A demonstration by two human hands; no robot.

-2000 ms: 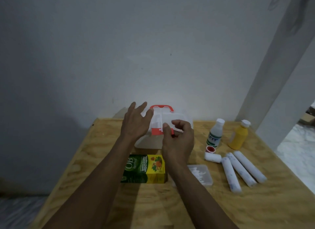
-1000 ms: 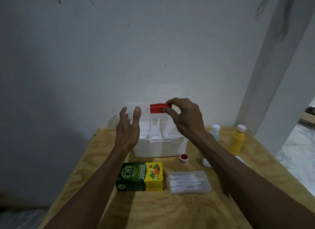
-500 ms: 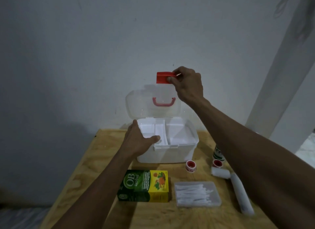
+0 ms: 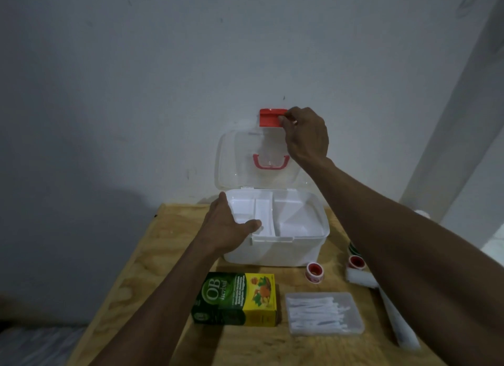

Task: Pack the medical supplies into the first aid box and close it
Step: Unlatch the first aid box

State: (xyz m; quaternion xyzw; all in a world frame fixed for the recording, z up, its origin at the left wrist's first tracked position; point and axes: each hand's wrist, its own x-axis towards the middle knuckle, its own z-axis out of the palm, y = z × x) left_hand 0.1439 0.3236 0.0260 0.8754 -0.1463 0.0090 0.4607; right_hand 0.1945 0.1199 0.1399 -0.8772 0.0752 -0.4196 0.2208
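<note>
The white first aid box (image 4: 283,252) stands open at the back of the wooden table, its clear lid (image 4: 234,161) upright with a red handle showing through it. My right hand (image 4: 306,135) pinches the red latch (image 4: 270,118) at the lid's top edge. My left hand (image 4: 227,229) grips the box's front left rim, thumb inside the divided white tray. In front lie a green and yellow OB Herbal carton (image 4: 236,299), a clear case of cotton swabs (image 4: 324,314), a red tape roll (image 4: 315,272), a second red roll (image 4: 356,262) and white bandage rolls (image 4: 360,278).
The wooden table (image 4: 163,245) stands against a grey wall, with its left edge running diagonally. A long white roll (image 4: 399,324) lies along the right side, partly hidden by my right forearm. A white post rises at the right.
The lid has gone from shut to fully upright, lifted by my right hand on the red latch. My left hand dropped onto the box's front left rim. The bottles are now hidden behind my right arm.
</note>
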